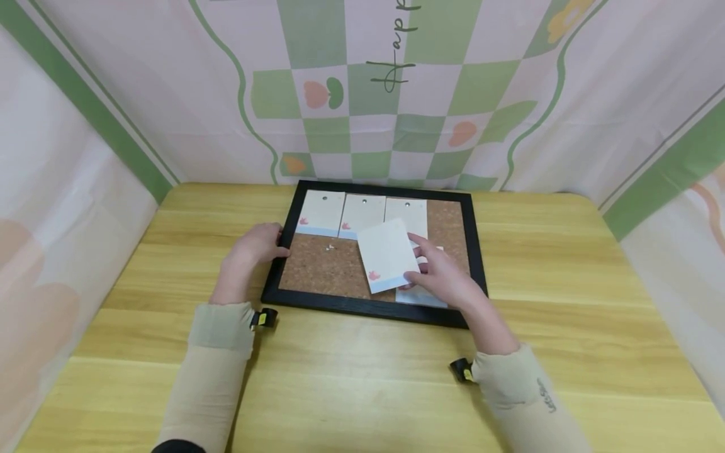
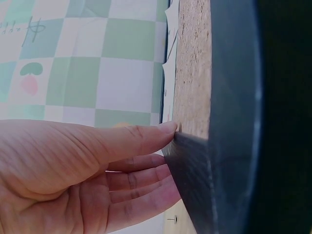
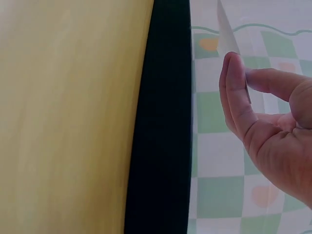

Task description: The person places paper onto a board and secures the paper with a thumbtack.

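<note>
A cork board point(image 1: 317, 274) in a black frame lies on the table. My left hand point(image 1: 253, 248) holds the frame's left edge, thumb on the upper face and fingers against the outer side, as the left wrist view shows. My right hand point(image 1: 444, 274) pinches a white note card point(image 1: 387, 251) by its right edge, between thumb and fingers. This card has a blue strip and a small pink figure, and it is tilted over the middle of the board. Partly hidden behind the right hand, another card point(image 1: 419, 297) lies at the board's lower right.
Three matching cards, among them the left one point(image 1: 321, 211), are pinned in a row along the board's top. Small pins point(image 1: 330, 247) lie on the cork below them. Behind the wooden table point(image 1: 351, 377) hangs a checked curtain point(image 1: 374, 138).
</note>
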`<state>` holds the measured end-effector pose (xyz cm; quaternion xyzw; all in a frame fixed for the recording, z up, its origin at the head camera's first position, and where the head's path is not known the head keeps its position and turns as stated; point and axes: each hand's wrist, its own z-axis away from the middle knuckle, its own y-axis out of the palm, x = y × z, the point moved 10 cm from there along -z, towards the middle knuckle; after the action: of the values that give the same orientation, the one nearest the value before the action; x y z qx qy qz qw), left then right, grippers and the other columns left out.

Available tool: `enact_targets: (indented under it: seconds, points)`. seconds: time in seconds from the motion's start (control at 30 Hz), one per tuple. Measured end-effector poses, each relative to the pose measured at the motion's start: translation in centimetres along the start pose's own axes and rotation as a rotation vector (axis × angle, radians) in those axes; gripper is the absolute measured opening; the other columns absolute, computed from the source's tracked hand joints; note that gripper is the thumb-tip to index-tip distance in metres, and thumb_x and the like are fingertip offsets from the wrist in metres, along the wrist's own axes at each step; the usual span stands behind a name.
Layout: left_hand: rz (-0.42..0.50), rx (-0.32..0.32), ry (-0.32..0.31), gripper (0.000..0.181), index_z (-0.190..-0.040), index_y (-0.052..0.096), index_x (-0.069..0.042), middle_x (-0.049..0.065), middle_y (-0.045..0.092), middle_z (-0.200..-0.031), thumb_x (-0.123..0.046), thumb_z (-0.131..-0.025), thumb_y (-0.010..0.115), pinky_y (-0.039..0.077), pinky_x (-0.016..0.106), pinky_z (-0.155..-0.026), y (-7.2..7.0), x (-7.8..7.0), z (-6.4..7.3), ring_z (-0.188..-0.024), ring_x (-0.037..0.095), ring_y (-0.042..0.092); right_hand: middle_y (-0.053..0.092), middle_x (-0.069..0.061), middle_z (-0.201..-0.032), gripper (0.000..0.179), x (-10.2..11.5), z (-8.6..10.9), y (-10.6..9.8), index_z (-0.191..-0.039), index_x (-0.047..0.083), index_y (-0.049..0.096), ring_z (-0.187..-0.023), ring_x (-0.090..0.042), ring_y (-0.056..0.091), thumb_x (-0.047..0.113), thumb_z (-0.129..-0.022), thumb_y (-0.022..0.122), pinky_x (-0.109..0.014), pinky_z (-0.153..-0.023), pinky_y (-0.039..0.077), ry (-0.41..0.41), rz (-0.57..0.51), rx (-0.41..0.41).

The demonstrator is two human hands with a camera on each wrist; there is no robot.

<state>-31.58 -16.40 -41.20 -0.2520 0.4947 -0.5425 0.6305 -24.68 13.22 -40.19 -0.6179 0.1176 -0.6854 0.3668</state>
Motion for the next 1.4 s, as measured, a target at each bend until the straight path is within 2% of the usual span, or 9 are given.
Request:
enact_targets:
  seconds: [0.17,0.4,0.67,0.87,0.93,1.1,1.27,1.33,1.4]
  points:
    - [0.003,0.005,0.002,0.051,-0.137,0.047,0.009,0.028,0.058,-0.131,-0.022,-0.099,0.062,0.049,0.05,-0.101,0.0,-0.1,0.0,-0.117,0.038,0.058,0.052,-0.022,-0.133,0.079,0.8,-0.6,0.7,-0.159,0.008,0.021,-0.082,-0.018,0.071,0.006,-0.094,0.066,-0.036,-0.082,0.057,0.021,0.024,-0.002]
    - [0.011,0.006,-0.006,0.052,-0.138,0.047,0.008,0.028,0.057,-0.133,-0.022,-0.099,0.062,0.048,0.051,-0.102,0.0,0.0,0.1,-0.119,0.039,0.057,0.051,-0.024,-0.135,0.078,1.7,-0.9,1.5,-0.159,0.012,0.023,-0.073,-0.015,0.069,0.003,-0.094,0.065,-0.032,-0.073,0.059,0.002,0.053,-0.012]
    - [0.008,0.011,-0.015,0.05,-0.137,0.048,0.007,0.026,0.059,-0.131,-0.022,-0.099,0.062,0.048,0.05,-0.1,0.1,0.1,-0.1,-0.117,0.038,0.058,0.055,-0.021,-0.14,0.053,1.7,-0.8,1.6,-0.146,0.006,0.048,-0.1,-0.029,0.069,0.008,-0.096,0.064,-0.034,-0.075,0.056,-0.002,0.158,-0.019]
    - [0.002,0.017,-0.015,0.053,-0.139,0.046,0.008,0.027,0.057,-0.133,-0.022,-0.099,0.062,0.047,0.051,-0.103,0.1,0.1,-0.1,-0.12,0.039,0.057,0.061,-0.021,-0.133,0.051,1.9,-0.4,1.8,-0.141,0.002,0.054,-0.094,-0.025,0.066,0.014,-0.094,0.069,-0.034,-0.074,0.055,0.006,0.251,-0.025]
    - [0.003,0.019,-0.015,0.053,-0.139,0.046,0.008,0.028,0.057,-0.134,-0.022,-0.099,0.062,0.047,0.051,-0.103,0.1,0.1,-0.1,-0.121,0.039,0.056,0.063,-0.021,-0.129,0.051,2.1,-0.3,2.0,-0.139,-0.001,0.055,-0.095,-0.025,0.063,0.016,-0.093,0.071,-0.037,-0.079,0.055,-0.008,0.298,-0.03]
    - [0.011,0.019,-0.011,0.052,-0.138,0.047,0.008,0.028,0.057,-0.133,-0.022,-0.099,0.062,0.047,0.051,-0.103,0.1,0.1,0.0,-0.12,0.039,0.057,0.061,-0.024,-0.132,0.054,2.4,-0.1,2.6,-0.139,-0.005,0.055,-0.116,-0.034,0.061,0.022,-0.094,0.07,-0.047,-0.097,0.052,-0.014,0.378,-0.011]
    - [0.018,0.017,-0.006,0.052,-0.138,0.047,0.008,0.027,0.058,-0.132,-0.022,-0.099,0.062,0.048,0.051,-0.103,0.1,0.1,0.0,-0.12,0.039,0.057,0.057,-0.028,-0.137,0.056,2.4,-0.1,2.6,-0.142,-0.007,0.05,-0.127,-0.04,0.055,0.023,-0.097,0.066,-0.051,-0.103,0.049,0.0,0.362,0.008]
    - [0.016,0.016,-0.003,0.052,-0.138,0.047,0.008,0.027,0.058,-0.132,-0.022,-0.099,0.062,0.048,0.051,-0.102,0.1,0.1,0.0,-0.12,0.039,0.057,0.063,-0.028,-0.126,0.056,2.4,-0.2,2.5,-0.144,-0.007,0.047,-0.115,-0.039,0.061,0.022,-0.098,0.064,-0.049,-0.097,0.051,0.01,0.326,0.01]
    - [0.013,0.014,0.0,0.052,-0.138,0.047,0.008,0.027,0.058,-0.132,-0.022,-0.099,0.062,0.048,0.051,-0.102,0.1,0.1,0.0,-0.119,0.039,0.057,0.064,-0.027,-0.125,0.057,2.3,-0.2,2.3,-0.145,-0.006,0.045,-0.109,-0.037,0.064,0.021,-0.099,0.063,-0.047,-0.093,0.052,0.026,0.282,0.003]
